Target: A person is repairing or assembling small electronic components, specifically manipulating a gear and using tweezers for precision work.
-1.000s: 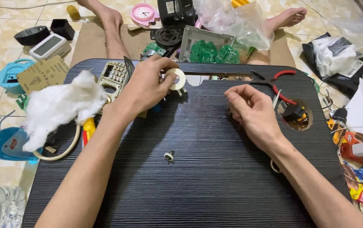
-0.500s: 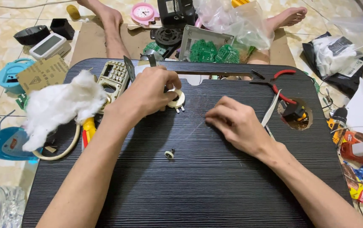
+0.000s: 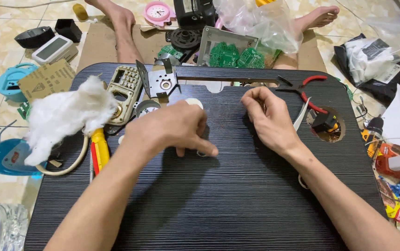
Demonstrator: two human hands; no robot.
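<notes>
Our left hand (image 3: 174, 130) lies palm down on the black lap desk (image 3: 218, 204), fingers curled, with the fingertips (image 3: 209, 151) pressed on a small metal ring (image 3: 201, 154) near the middle of the desk; only an edge of the ring shows under them, so we cannot tell whether it is pinched or merely held down. Our right hand (image 3: 269, 122) hovers well to the right, thumb and forefinger pressed together near the top as if nipping something very fine, though what they hold is too thin to make out. A white round part (image 3: 193, 102) peeks out just behind the left hand. As we judge it, the risk lies in the ring: it is small, the desk is ribbed, and a slip of the fingertips could send it rolling off toward the cluttered floor. The cotton wad (image 3: 65, 118), yellow screwdriver (image 3: 99, 149) and metal bracket (image 3: 159, 81) crowd the left side, so a sweep of that forearm might knock them. The red pliers (image 3: 308, 92) sit close beside the right hand and could snag whatever it holds.
</notes>
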